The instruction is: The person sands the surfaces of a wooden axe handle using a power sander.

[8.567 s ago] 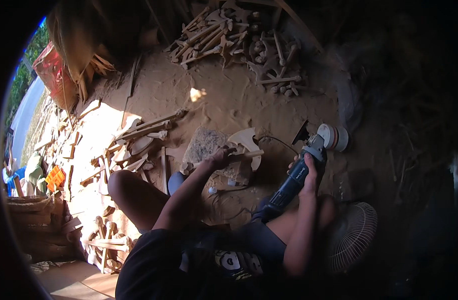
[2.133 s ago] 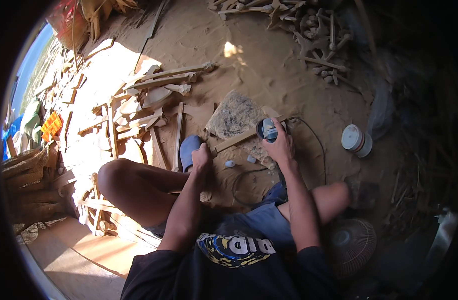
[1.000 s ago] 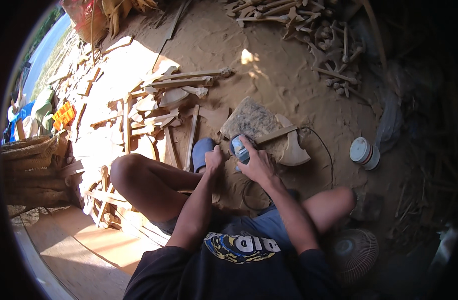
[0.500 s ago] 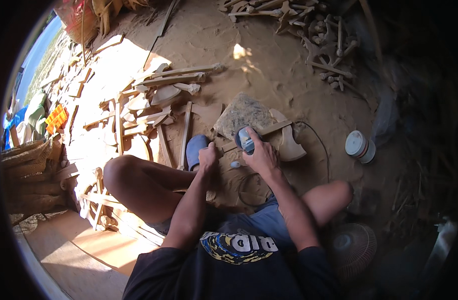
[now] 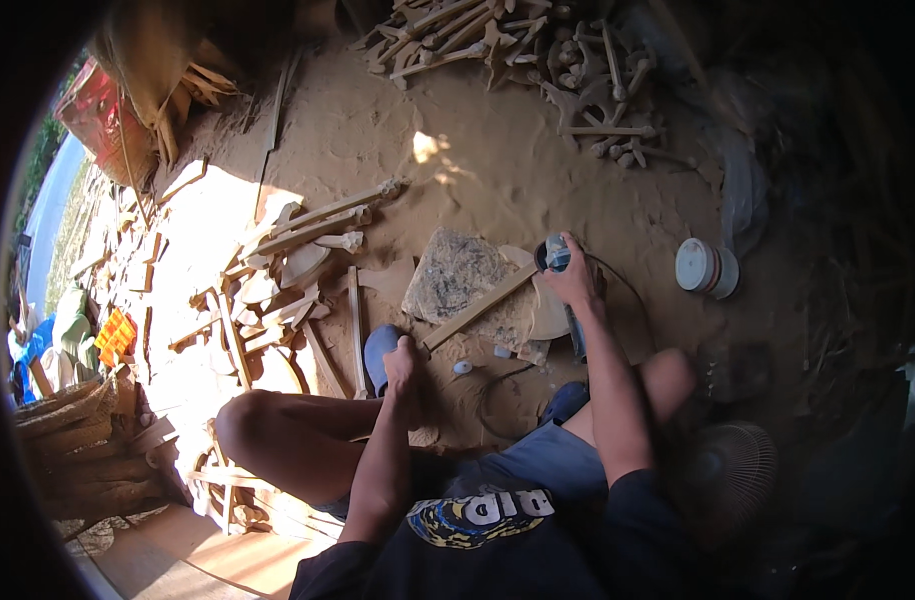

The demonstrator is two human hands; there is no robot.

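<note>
My left hand (image 5: 402, 368) is closed around the near end of a long squared wooden strip (image 5: 483, 308), beside a blue shoe (image 5: 380, 352). The strip slants up to the right, passing over a rough grey stone block (image 5: 456, 272). In my right hand (image 5: 578, 280) is a small corded power tool, apparently an angle grinder (image 5: 555, 254), with its round head at the strip's far end. A pale, flat curved wooden piece (image 5: 549, 316) lies under the strip, to the right of the stone. The tool's dark cord (image 5: 633, 285) curves away to the right.
Cut wooden pieces (image 5: 313, 230) are heaped on the sandy ground at left, partly in glaring sun. Another pile (image 5: 603, 90) lies at the far side. A white round tub (image 5: 700, 268) stands at right. A fan (image 5: 733, 470) is near my right knee; a small white object (image 5: 463, 367) lies before me.
My right hand has moved the tool up and to the right along the strip, from near the left hand to the far end. The left hand keeps its grip. The view has shifted slightly.
</note>
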